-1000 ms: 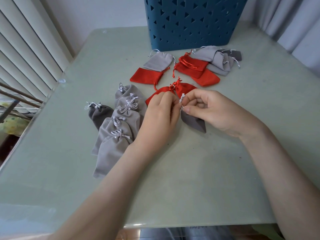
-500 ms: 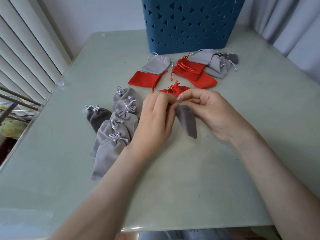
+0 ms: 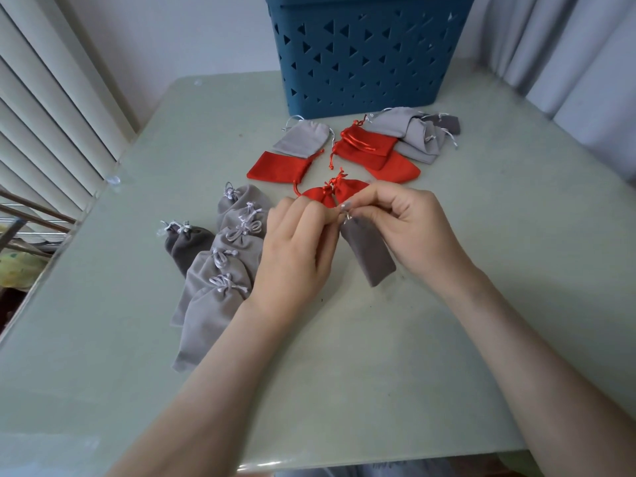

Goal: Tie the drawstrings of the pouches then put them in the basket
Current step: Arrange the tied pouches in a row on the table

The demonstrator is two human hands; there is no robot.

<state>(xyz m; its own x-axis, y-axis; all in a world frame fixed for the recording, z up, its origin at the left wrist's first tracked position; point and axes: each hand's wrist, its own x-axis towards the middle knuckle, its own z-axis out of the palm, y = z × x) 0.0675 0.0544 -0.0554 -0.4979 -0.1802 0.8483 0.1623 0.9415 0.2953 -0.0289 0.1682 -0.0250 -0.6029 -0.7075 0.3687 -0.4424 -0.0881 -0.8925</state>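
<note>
Two hands, left hand (image 3: 296, 249) and right hand (image 3: 409, 232), meet above the worktop (image 3: 344, 373), fingers pinched on the drawstring at the top of a dark grey pouch (image 3: 370, 251) hanging between them; tied grey pouches (image 3: 220, 270) lie left, the blue basket (image 3: 364, 53) behind.

One blue basket (image 3: 364, 53), five red pouches (image 3: 275, 166), roughly eleven grey pouches (image 3: 213, 304).
</note>
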